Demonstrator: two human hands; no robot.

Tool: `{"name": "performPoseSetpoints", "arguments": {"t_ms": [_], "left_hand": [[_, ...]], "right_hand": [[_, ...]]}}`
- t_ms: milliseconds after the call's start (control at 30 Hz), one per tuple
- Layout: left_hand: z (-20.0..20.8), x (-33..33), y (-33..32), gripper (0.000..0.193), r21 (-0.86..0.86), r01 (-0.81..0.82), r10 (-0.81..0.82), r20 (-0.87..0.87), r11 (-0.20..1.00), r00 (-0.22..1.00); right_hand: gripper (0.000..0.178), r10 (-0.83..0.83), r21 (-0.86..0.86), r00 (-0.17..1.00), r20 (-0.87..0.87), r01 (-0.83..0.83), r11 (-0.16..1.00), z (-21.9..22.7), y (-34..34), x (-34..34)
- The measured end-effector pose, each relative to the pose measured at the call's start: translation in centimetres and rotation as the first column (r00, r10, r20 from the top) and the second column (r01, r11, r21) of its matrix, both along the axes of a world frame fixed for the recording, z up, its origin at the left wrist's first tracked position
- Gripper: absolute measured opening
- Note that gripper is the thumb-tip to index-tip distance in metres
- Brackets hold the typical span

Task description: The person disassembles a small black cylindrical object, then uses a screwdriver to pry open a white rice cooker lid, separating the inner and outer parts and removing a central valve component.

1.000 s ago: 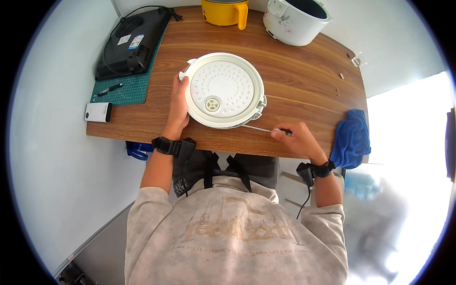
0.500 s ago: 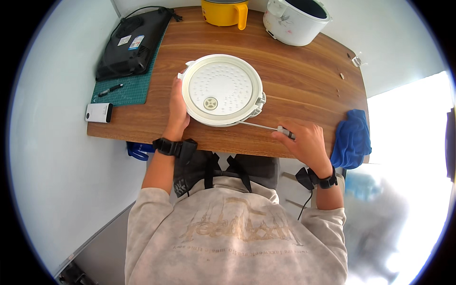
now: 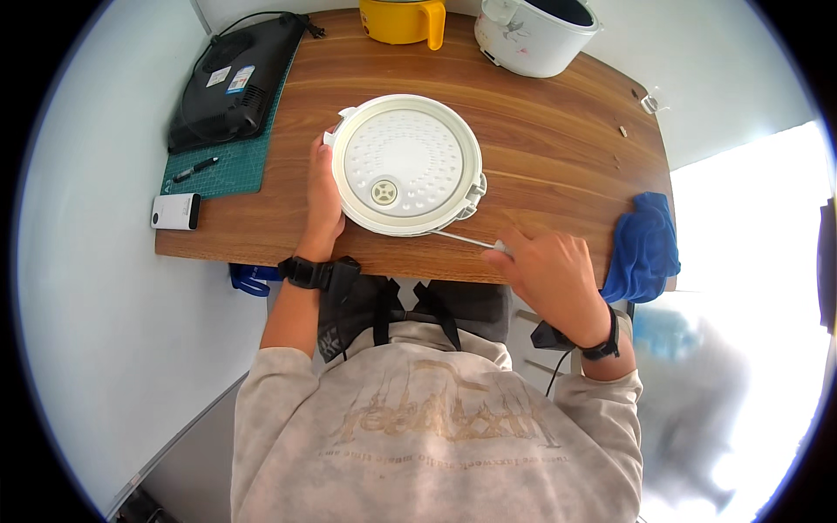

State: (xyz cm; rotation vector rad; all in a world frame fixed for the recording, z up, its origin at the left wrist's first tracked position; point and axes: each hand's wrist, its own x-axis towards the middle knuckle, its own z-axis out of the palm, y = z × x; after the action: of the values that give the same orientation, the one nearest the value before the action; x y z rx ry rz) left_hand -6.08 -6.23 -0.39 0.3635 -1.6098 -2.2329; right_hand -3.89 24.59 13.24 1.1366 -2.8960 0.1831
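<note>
1. White round cooker lid (image 3: 405, 166): lies underside up on the wooden table (image 3: 558, 166), near its front edge.
2. Left hand (image 3: 321, 196): cupped against the lid's left rim, steadying it.
3. Right hand (image 3: 549, 270): closed on a thin screwdriver (image 3: 466, 239), tip at the lid's lower right rim.
4. Blue cloth (image 3: 645, 248): well right of the lid.
5. White rice cooker (image 3: 532, 30): beyond the lid.
</note>
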Motion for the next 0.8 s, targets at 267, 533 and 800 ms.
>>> {"name": "performPoseSetpoints", "arguments": {"t_ms": [267, 533, 800], "left_hand": [[-0.3, 0.1, 0.2, 0.05, -0.073, -0.07, 0.071, 0.014, 0.995, 0.997], [-0.5, 0.2, 0.1, 0.051, -0.15, -0.078, 0.078, -0.007, 0.986, 0.997], [-1.0, -0.1, -0.2, 0.051, -0.136, -0.066, 0.065, -0.007, 0.988, 0.998]], "right_hand": [[0.025, -0.008, 0.166, 0.943, -0.334, 0.067, 0.984, -1.5, -2.7, 3.5], [0.019, 0.01, 0.277, 0.914, -0.407, 0.113, 0.954, -2.3, -3.9, 4.5], [0.019, 0.017, 0.105, 0.997, -0.069, -0.01, 0.994, -2.6, -2.9, 1.3]]}}
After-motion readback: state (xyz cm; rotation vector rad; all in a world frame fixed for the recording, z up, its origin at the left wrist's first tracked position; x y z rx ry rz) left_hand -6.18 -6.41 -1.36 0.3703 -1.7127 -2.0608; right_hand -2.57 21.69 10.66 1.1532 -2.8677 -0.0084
